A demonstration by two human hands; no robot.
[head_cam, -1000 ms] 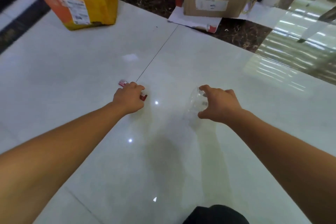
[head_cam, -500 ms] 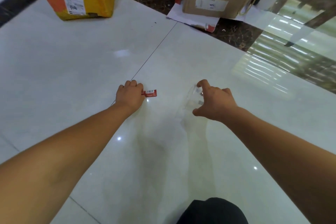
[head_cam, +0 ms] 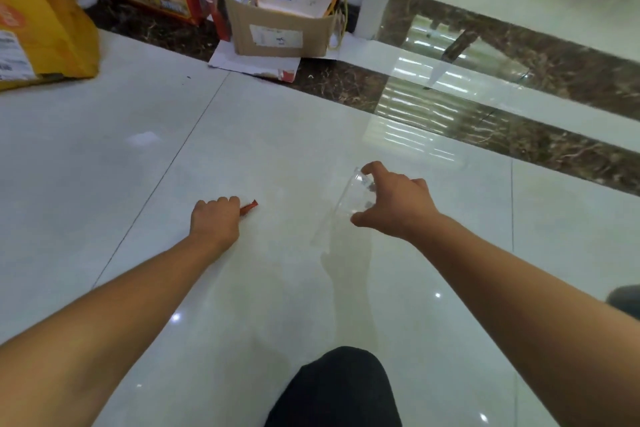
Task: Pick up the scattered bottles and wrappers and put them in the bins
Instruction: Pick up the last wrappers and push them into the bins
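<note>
Glossy white floor tiles (head_cam: 277, 135) spread beneath a dark-clad knee (head_cam: 336, 388), past which the left hand (head_cam: 215, 222) is fisted around a red wrapper (head_cam: 250, 207) poking out beside it, the right hand (head_cam: 398, 206) curls round a clear bottle (head_cam: 349, 199), and an open cardboard box (head_cam: 280, 35) and yellow bag (head_cam: 45, 28) stand beyond

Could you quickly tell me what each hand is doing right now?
Left hand: grips the wrapper.
Right hand: grips the bottle.

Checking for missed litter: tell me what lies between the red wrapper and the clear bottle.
Head view: only bare floor between the red wrapper in the left hand and the clear bottle in the right hand.
</note>
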